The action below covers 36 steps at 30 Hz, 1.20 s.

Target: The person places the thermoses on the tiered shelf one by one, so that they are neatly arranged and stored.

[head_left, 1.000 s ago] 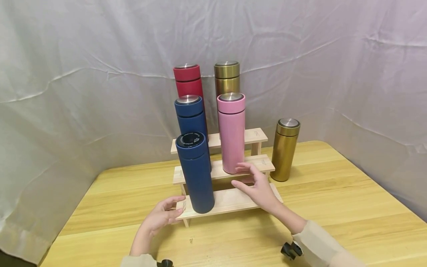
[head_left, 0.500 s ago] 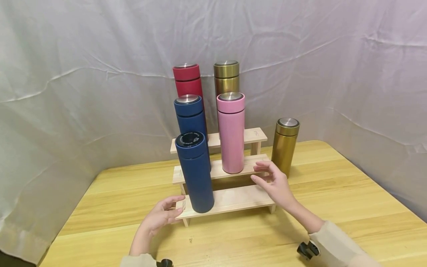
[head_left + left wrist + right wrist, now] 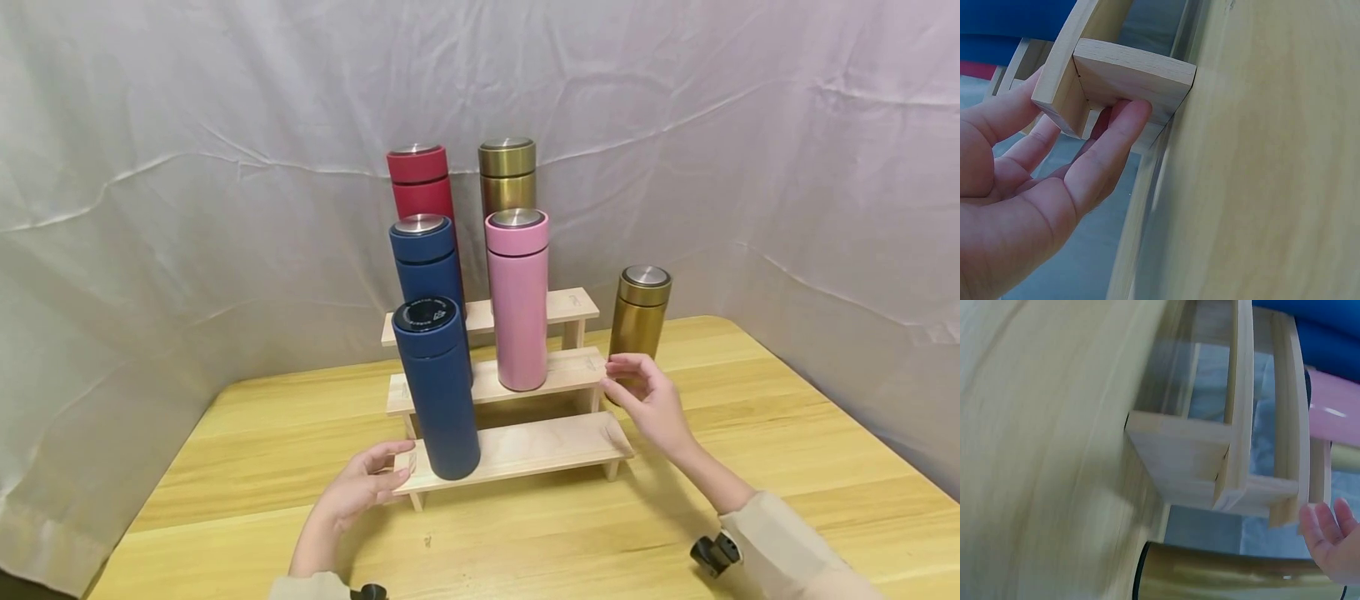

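A three-tier wooden display stand (image 3: pixel 525 450) stands on the table with thermos bottles on its steps. My left hand (image 3: pixel 358 487) holds the left end of the lowest step; in the left wrist view the fingers (image 3: pixel 1116 137) curve round the board end and its leg (image 3: pixel 1135 69). My right hand (image 3: pixel 652 408) is at the right end of the middle step, fingers loosely bent, fingertips right at the board edge. A dark blue thermos (image 3: pixel 438 400) is upright on the lowest step. On the middle step stand a second blue thermos (image 3: pixel 426 267) and a pink thermos (image 3: pixel 519 308).
The top step bears a red thermos (image 3: pixel 422 187) and a gold thermos (image 3: pixel 508 179). Another gold thermos (image 3: pixel 637 321) stands on the table (image 3: pixel 787 467), just behind my right hand. Grey cloth (image 3: pixel 262 100) hangs behind and at the sides.
My right hand has moved right, from beside the pink thermos to the right end of the middle step. The left hand has stayed in place.
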Each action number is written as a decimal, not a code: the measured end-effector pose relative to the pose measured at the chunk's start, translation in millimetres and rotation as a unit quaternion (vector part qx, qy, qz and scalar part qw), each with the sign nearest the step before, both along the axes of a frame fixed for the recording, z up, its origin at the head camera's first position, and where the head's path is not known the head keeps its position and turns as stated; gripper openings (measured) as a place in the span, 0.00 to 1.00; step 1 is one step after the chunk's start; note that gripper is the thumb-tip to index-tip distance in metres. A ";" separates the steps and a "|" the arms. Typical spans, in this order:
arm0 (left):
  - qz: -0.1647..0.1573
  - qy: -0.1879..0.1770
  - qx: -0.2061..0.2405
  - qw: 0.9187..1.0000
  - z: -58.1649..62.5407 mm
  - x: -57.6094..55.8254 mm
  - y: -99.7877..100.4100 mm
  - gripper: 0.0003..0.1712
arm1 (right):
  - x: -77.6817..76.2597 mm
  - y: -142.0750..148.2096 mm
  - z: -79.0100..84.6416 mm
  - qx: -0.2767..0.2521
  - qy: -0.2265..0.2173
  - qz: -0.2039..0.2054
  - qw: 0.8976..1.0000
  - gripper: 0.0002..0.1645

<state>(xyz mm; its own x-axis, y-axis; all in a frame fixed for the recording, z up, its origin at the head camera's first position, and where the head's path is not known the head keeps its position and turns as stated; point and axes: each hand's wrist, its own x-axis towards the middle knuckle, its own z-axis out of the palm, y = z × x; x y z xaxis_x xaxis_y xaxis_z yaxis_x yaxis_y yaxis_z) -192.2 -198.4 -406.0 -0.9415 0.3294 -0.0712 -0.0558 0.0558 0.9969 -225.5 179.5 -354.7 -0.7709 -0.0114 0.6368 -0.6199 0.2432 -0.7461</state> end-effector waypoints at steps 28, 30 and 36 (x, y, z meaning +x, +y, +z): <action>-0.006 0.000 -0.012 1.000 -0.9 -1.4 -2.0 0.31 | -36.9 50.5 -2.7 0.055 -0.023 -0.175 0.983 0.22; -0.004 -0.001 -0.013 1.000 -0.6 -1.2 -1.8 0.31 | -40.2 52.7 -2.9 0.051 -0.035 -0.181 0.981 0.24; 0.000 -0.003 -0.009 1.000 -0.5 -1.0 -1.2 0.30 | -51.0 57.9 -6.9 0.033 -0.059 -0.187 0.980 0.31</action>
